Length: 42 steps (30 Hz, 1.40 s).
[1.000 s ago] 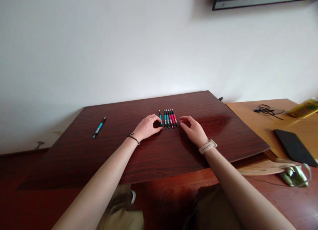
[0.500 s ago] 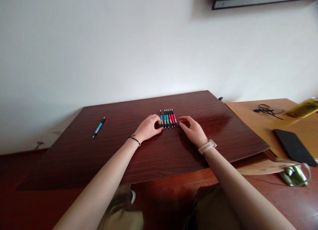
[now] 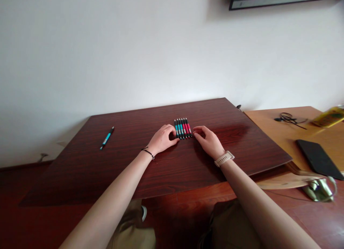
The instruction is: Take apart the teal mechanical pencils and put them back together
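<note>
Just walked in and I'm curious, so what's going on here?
A person has both hands at a row of blue and pink pens on a dark wooden table. The left hand is at the row's blue end, the right hand beside its pink end; whether it touches is unclear. Another blue pen lies apart, off to the left.

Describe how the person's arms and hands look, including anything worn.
The left hand and right hand are ungloved; the forearms show no sleeves. On the left: a thin black bracelet. On the right: a pale beige, slotted watch strap.
</note>
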Available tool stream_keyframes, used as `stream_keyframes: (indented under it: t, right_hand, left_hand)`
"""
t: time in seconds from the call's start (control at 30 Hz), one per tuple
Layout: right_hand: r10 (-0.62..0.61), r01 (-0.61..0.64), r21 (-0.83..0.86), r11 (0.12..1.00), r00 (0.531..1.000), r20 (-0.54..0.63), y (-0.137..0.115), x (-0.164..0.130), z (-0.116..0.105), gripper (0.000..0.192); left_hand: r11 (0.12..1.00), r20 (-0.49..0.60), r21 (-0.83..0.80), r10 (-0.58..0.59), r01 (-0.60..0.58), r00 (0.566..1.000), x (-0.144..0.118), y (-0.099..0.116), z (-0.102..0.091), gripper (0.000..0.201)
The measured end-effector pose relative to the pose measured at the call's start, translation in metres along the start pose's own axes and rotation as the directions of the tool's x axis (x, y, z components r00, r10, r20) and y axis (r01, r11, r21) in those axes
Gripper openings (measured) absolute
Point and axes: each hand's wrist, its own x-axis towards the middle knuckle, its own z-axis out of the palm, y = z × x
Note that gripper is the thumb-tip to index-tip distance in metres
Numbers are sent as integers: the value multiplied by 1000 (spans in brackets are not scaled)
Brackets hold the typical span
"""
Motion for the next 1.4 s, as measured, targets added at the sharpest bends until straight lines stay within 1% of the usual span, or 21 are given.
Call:
stream_keyframes:
  t: [0.27, 0.5, 0.9, 1.17, 1.4]
  right_hand:
    - [3, -3, 2, 1000, 1000, 6, -1, -1, 1, 25]
    - [-1, 1, -15, 1000, 1000, 17, -3, -1, 0, 24]
    - [-11, 12, -28, 1000, 1000, 16, -3, -1, 0, 24]
    - [-1, 3, -50, 999, 1000, 27, -5, -1, -1, 24]
    - [-7, 8, -40, 999, 1000, 26, -6, -2, -1, 22]
  left_hand:
    - [1000, -11, 9, -3, 3, 1000, -1, -1, 1, 26]
    - [1000, 6, 26, -5, 5, 1000, -2, -1, 0, 25]
    - [999, -2, 47, 0, 0, 1000, -4, -3, 1, 23]
    - [995, 5, 95, -1, 1, 1000, -3, -7, 4, 46]
    - [997, 13, 83, 3, -4, 1000, -3, -12, 5, 47]
